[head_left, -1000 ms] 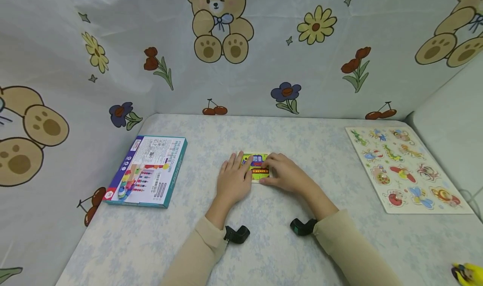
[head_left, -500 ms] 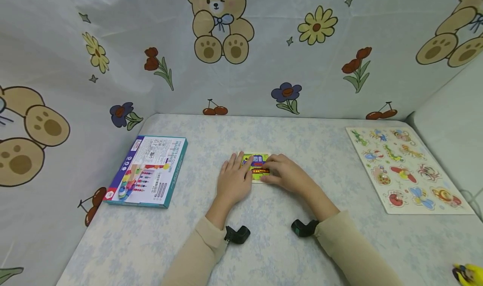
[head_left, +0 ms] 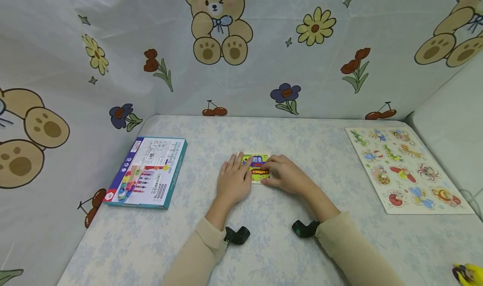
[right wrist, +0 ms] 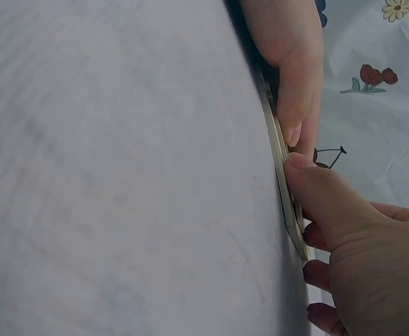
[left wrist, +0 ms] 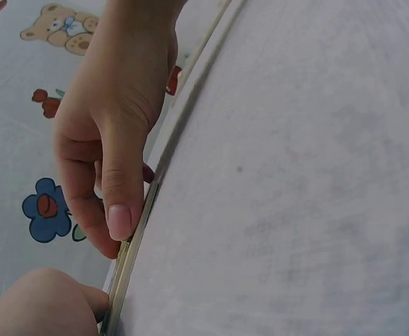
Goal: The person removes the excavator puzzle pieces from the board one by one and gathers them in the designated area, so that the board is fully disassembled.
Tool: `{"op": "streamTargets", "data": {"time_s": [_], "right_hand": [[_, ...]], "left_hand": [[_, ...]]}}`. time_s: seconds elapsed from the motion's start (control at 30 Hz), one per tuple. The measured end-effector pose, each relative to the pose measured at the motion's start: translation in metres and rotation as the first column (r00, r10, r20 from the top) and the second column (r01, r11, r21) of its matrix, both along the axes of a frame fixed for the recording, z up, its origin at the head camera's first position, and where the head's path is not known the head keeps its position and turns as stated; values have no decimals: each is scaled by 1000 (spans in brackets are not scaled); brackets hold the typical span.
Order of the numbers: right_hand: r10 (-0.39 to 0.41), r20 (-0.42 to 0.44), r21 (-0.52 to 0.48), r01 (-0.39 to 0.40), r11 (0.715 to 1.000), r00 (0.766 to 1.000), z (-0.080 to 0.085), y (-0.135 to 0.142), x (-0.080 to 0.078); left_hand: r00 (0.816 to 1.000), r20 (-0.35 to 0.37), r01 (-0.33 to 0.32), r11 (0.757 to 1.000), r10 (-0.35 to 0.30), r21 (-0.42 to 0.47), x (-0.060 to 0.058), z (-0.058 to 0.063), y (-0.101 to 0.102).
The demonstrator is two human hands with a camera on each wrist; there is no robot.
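Observation:
A small jigsaw puzzle, yellow-green with a blue and red vehicle pictured on it, lies flat mid-table in the head view. On its left side rests my left hand, fingers mostly straight, covering that edge. My right hand has curled fingers and thumb at the puzzle's right edge, gripping there. Seen from low down in the right wrist view, the puzzle edge is a thin wooden strip, with my right thumb against it. The left wrist view has my right hand bent over the strip; whether it pinches one loose piece I cannot tell.
A boxed toy set lies at the table's left. At the right is a white insect-picture board. A yellow toy sits in the lower right corner. Behind the table hangs a printed bear cloth.
Both hands stay at the puzzle. The right hand's fingers shift only slightly along its right side; the view tilts a little.

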State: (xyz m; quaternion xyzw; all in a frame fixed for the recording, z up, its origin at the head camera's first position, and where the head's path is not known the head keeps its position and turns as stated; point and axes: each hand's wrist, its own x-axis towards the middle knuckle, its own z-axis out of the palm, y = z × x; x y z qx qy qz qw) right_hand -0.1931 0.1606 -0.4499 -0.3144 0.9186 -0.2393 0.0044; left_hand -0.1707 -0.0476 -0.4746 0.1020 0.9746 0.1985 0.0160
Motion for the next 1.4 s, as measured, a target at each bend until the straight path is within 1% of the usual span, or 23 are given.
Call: {"op": "streamTargets", "data": {"time_s": [0.2, 0.43, 0.57, 0.77, 1.13, 1.27, 1.4], "right_hand": [[-23, 16, 4, 23, 1000, 1000, -1, -1, 1], [-47, 33, -58, 48, 997, 998, -1, -2, 3], [-60, 36, -72, 63, 995, 998, -1, -3, 4], [-81, 81, -80, 88, 993, 993, -2, -2, 5], [-52, 163, -108, 70, 992, 985, 0, 3, 5], [-68, 198, -128, 95, 987, 978, 0, 4, 6], [-113, 195, -136, 141, 981, 974, 3, 9, 8]], "left_hand": [[1000, -2, 1, 1000, -1, 2, 1, 1, 0], [1000, -2, 2, 1000, -2, 10, 0, -1, 1], [1000, -6, 1, 1000, 0, 14, 0, -2, 1], [1000, -15, 0, 1000, 0, -4, -1, -4, 0], [1000, -28, 6, 1000, -6, 3, 0, -4, 0], [1000, -21, 4, 1000, -3, 14, 0, -4, 0], [1000, -17, -4, 1000, 4, 23, 0, -4, 0]]}}
